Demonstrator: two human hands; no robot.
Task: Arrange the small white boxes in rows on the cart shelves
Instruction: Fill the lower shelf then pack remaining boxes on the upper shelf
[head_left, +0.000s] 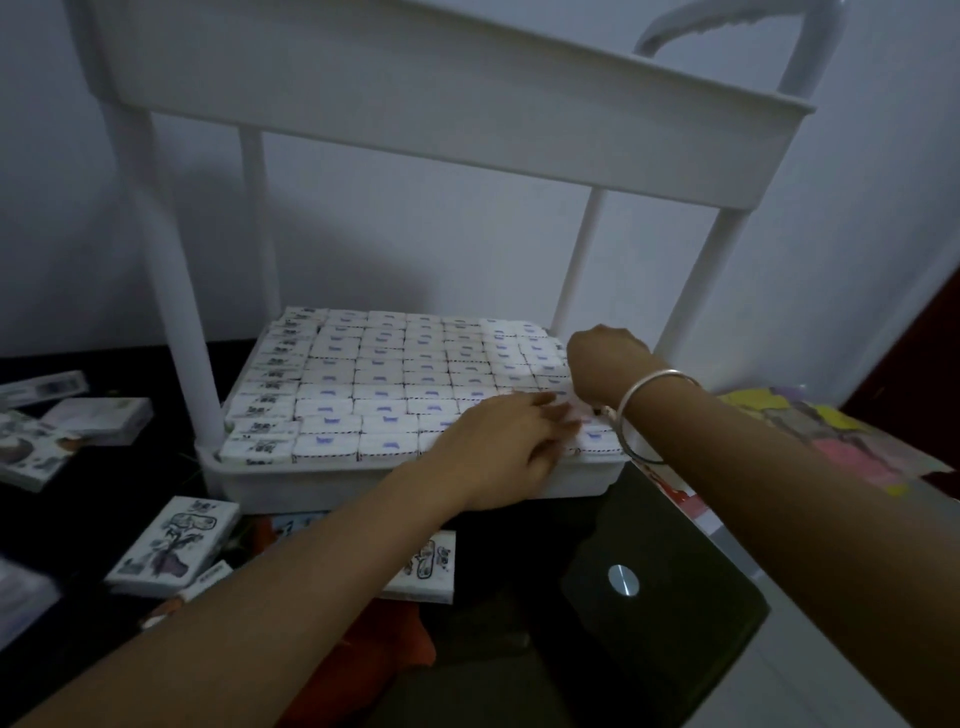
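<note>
The small white boxes (379, 384) fill the lower shelf (363, 480) of the white plastic cart (441, 130) in tight rows — flat rectangular packs with purple marks and dashed edges. The left hand (498, 447) lies palm down on the front right packs, fingers stretched flat and loose, gripping nothing. The right hand (605, 358) is curled over the right-hand rows, wrist bent; whether its fingers pinch a pack cannot be told. A smooth metal bangle (641, 410) rings that wrist. More packs (171, 543) with printed drawings lie on the dark floor — near the cart's round post.
</note>
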